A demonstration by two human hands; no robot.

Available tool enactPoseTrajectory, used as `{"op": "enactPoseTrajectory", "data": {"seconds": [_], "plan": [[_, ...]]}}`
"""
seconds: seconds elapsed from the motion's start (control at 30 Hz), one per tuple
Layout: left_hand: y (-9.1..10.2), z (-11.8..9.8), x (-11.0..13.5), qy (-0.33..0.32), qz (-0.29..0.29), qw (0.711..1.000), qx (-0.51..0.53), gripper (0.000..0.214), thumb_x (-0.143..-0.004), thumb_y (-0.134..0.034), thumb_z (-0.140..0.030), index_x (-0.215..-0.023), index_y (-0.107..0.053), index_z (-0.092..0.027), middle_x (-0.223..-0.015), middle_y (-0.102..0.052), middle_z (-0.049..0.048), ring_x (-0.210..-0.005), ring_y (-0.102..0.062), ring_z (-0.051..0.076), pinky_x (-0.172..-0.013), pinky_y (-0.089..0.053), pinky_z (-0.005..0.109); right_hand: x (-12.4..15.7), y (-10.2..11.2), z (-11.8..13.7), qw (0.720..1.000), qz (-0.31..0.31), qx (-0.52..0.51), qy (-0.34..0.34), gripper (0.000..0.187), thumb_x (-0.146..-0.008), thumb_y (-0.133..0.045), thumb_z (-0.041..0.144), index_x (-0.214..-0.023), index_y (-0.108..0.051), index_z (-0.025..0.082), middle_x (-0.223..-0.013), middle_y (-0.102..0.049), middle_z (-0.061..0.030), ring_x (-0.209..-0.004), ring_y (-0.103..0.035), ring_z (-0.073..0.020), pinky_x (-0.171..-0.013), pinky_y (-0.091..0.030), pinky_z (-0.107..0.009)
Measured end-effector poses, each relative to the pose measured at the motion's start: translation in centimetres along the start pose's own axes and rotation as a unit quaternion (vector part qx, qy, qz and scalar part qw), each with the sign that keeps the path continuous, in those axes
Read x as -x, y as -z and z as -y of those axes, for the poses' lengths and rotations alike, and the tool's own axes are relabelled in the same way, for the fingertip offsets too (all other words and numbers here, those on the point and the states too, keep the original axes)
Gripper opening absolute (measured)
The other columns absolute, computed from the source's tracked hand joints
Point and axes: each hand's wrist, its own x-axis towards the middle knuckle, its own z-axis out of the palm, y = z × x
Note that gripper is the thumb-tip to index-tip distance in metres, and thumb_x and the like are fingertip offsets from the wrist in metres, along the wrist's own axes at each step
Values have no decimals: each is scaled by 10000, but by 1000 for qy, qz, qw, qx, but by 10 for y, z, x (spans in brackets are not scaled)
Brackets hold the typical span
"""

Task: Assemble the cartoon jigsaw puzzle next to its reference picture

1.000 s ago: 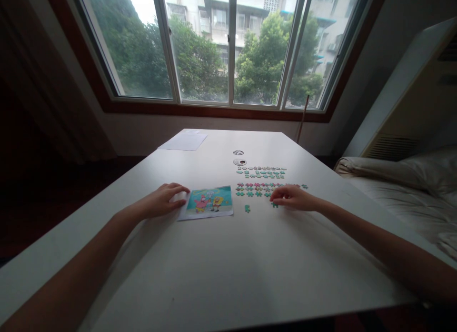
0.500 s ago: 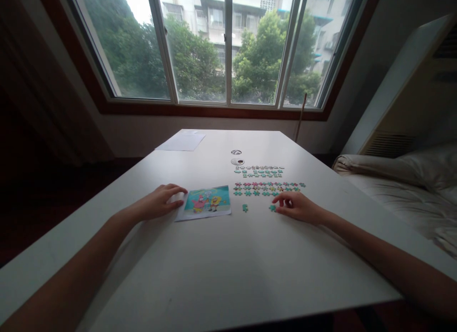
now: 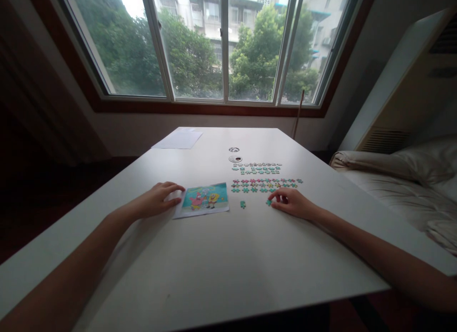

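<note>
My left hand (image 3: 161, 198) rests at the left edge of a picture sheet (image 3: 205, 198), its fingertips touching the paper and the thumb apart from the index finger. Printed on the sheet are a pink and a yellow cartoon figure on turquoise. A small green puzzle piece (image 3: 269, 203) is pinched at the fingertips of my right hand (image 3: 293, 203), low over the table and partly covered by the fingers. To its left lies a separate green puzzle piece (image 3: 243, 205). Just beyond are several rows of puzzle pieces (image 3: 264, 184), green with pink and yellow patches.
More rows of puzzle pieces (image 3: 259, 168) lie farther back, with two round flat discs (image 3: 235, 159) behind them. White papers (image 3: 177, 139) lie at the far left corner of the white table (image 3: 200, 265). A sofa (image 3: 396, 175) stands to the right, and a window (image 3: 224, 51) is ahead.
The view has shifted slightly. My right fingertips have closed in on the green piece, which sits a little closer to the separate one. My left hand stays at the sheet.
</note>
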Motion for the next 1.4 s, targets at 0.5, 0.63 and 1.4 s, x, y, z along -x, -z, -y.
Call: {"op": "enactPoseTrajectory", "data": {"seconds": [0.5, 0.63, 1.4], "plan": [[0, -2, 0, -17, 2, 1000, -3, 487, -835, -388, -519, -1165, -562, -206, -1180, -553, 81, -1095, -482, 249, -927, -375, 319, -1, 2, 1, 1000, 19, 1, 4, 222, -776, -558, 285, -931, -662, 165, -641, -516, 12, -552, -447, -95, -542, -349, -214], [0, -1, 0, -22, -1, 1000, -3, 463, -838, -394, -509, -1151, -571, -217, -1152, -573, 75, -1066, -501, 247, -902, -390, 311, -1, 1, 1, 1000, 19, 2, 4, 216, -772, -558, 284, -924, -663, 172, -629, -506, 17, -544, -436, -93, -539, -339, -212], [3, -6, -1, -24, -3, 1000, -1, 418, -831, -396, -477, -1086, -597, -214, -1053, -604, 69, -997, -533, 239, -859, -412, 311, 0, 3, 2, 1000, 27, -6, 1, 224, -778, -549, 289, -934, -649, 163, -582, -462, 41, -532, -414, -87, -539, -321, -205]]}}
